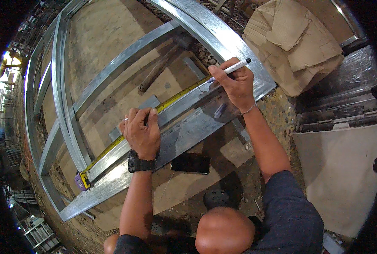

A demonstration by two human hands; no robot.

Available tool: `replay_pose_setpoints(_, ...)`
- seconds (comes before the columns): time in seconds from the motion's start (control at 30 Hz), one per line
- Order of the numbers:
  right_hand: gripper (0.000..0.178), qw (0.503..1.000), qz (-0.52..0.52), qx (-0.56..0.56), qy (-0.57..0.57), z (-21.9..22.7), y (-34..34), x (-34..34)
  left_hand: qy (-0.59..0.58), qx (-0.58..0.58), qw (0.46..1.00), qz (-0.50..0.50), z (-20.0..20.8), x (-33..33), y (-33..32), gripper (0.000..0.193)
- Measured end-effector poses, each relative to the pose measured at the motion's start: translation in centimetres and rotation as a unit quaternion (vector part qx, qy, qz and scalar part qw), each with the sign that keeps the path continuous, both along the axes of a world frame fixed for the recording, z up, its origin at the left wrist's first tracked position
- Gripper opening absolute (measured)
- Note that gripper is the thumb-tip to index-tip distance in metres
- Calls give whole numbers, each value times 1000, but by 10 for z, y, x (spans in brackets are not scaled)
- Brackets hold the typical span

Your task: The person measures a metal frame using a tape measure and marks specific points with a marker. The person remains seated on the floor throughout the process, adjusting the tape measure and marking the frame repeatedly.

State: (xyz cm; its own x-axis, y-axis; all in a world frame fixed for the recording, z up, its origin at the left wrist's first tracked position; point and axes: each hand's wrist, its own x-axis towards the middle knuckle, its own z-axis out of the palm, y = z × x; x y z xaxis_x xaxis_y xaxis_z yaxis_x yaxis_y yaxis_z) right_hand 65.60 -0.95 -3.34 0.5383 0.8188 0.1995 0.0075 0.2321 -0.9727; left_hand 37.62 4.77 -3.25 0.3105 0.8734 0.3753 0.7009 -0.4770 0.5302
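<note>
A yellow tape measure blade (176,97) lies stretched along a galvanized steel bar (184,106). Its purple and yellow case (82,181) rests at the lower left end. My left hand (142,132), with a black watch on the wrist, curls closed over blade and bar, thumb pressed down near the blade. Farther right, my right hand (239,84) pinches a white marker (235,68); its black end points up and away, its writing end down at the bar beside the blade's far end. Under the bar runs a wider steel member (188,142) of a large metal frame.
A black phone (190,164) lies nearer me, beyond my knee (224,230). Inside the frame, a wooden-handled hammer (159,70) lies on cardboard (99,46). Crossbars (120,63) span the frame. At right are a crumpled cardboard piece (292,42) and a pale board (341,169).
</note>
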Motion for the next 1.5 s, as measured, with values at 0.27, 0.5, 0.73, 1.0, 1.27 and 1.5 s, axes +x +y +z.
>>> replay_pose_setpoints(0.27, 21, 1000, -15, -9, -12, 3, 1, 0, 5, 26, 1000, 16, -1, 0, -2, 12)
replay_pose_setpoints(0.5, 21, 1000, -18, 8, -5, -3, 4, 2, 4, 30, 999, 29, 0, 2, -6, 10)
replay_pose_setpoints(0.73, 21, 999, -33, 16, 27, -1, 5, 1, 0, 22, 999, 25, -3, -1, -1, 11)
replay_pose_setpoints(1.0, 23, 997, -31, 39, 62, -4, 4, 5, -8, 28, 999, 20, -1, 2, -3, 11)
replay_pose_setpoints(1.27, 24, 996, -40, 32, 76, -2, 3, 1, -7, 27, 999, 18, -2, 0, -2, 11)
replay_pose_setpoints(1.5, 24, 996, -36, 38, 76, 0, 1, 3, -5, 17, 1000, 19, 0, 0, -3, 11)
